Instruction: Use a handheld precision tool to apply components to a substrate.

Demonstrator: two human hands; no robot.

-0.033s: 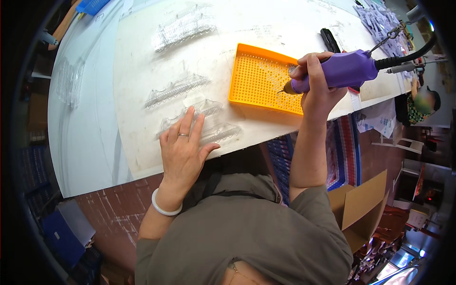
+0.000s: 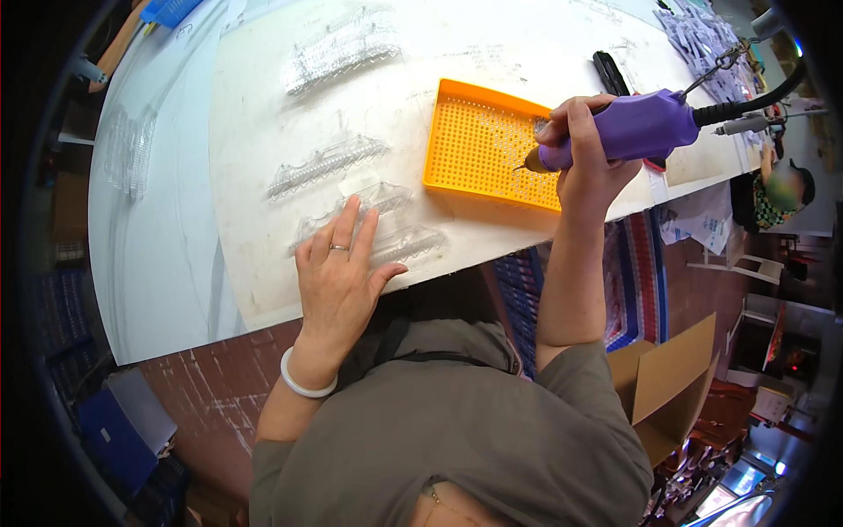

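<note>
My right hand is wrapped round a purple electric screwdriver, its dark tip pointing left over a yellow perforated basket. Small clear bits lie inside the basket, too small to name. With fingers spread, my left hand rests over two clear plastic strips with scalloped edges, one strip beside the thumb and another beyond the fingertips. Farther back lies a third clear strip, and behind it a stack of similar strips.
A black tool lies behind the basket. Pale purple pieces are heaped at the far right, below a hanging chain. Clear parts sit at the left. An open cardboard box stands right of me. Other people are at the far edges.
</note>
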